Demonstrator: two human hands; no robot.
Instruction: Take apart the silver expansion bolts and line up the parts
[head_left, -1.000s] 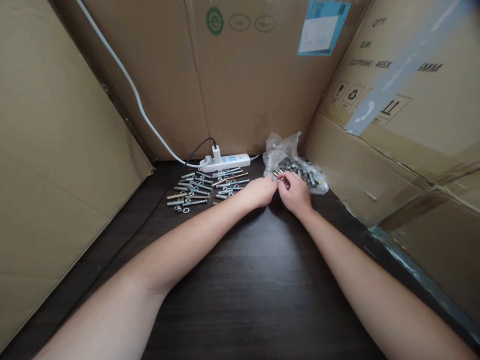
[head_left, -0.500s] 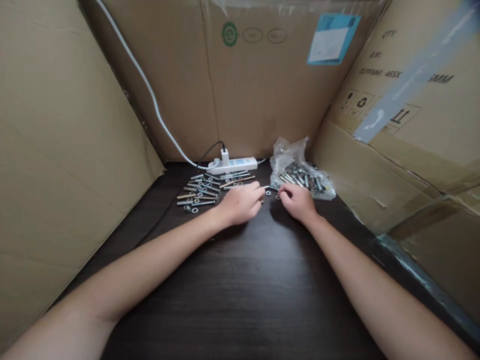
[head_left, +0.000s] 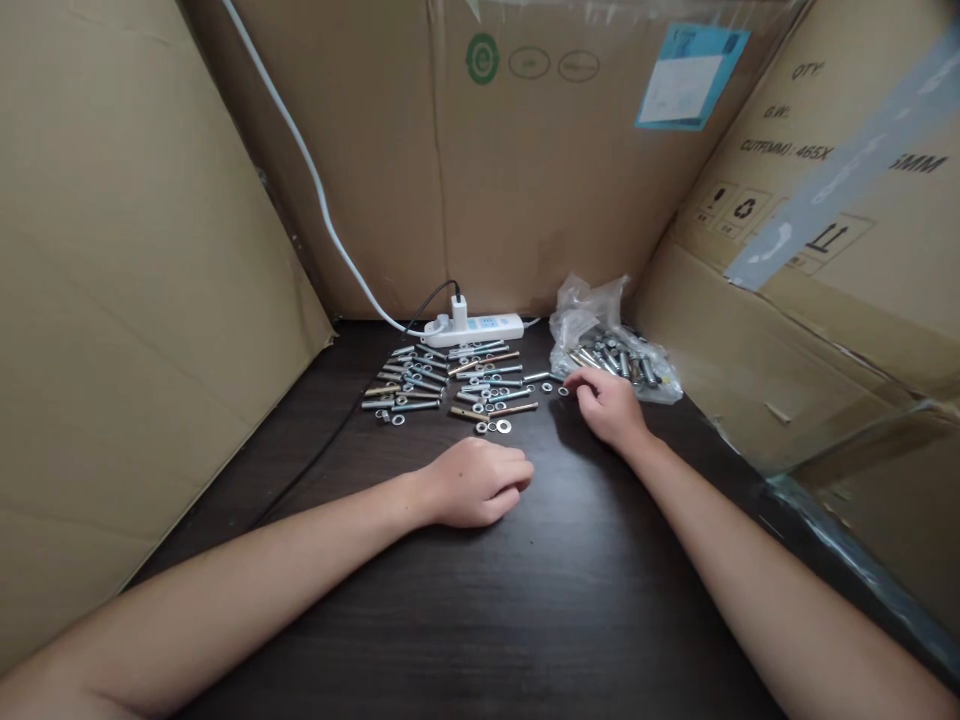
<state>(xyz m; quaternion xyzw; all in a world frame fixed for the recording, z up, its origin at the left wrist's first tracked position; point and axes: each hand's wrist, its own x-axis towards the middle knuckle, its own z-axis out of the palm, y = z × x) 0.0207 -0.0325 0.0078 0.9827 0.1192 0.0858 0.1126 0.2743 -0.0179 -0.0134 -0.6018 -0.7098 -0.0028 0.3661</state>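
My left hand (head_left: 480, 482) is closed with curled fingers, low over the dark table in front of the loose hardware. Its palm faces away, so anything inside is hidden. My right hand (head_left: 611, 408) has its fingers bent and pressed together beside a small washer (head_left: 563, 391) and the end of a thin bolt (head_left: 537, 377); what its fingertips hold, if anything, cannot be made out. Another washer (head_left: 547, 387) lies just left of these. Sleeve anchor bolts with nuts and washers form two groups, one at the left (head_left: 409, 385) and one in the middle (head_left: 495, 385). A wide flat washer (head_left: 504, 426) lies nearest my left hand.
Behind my right hand sits a clear plastic bag (head_left: 585, 300) holding several bolts (head_left: 619, 362). A white power strip (head_left: 495, 328) with a plugged-in adapter stands at the back, its white cable (head_left: 319, 190) rising left. Cardboard walls (head_left: 360, 150) enclose the table; a black cord (head_left: 315, 455) crosses the left.
My left hand has drawn back toward me from the middle group, uncovering its bolts and washers. My right hand has stayed by the washer and bolt. The whole view has shifted slightly.
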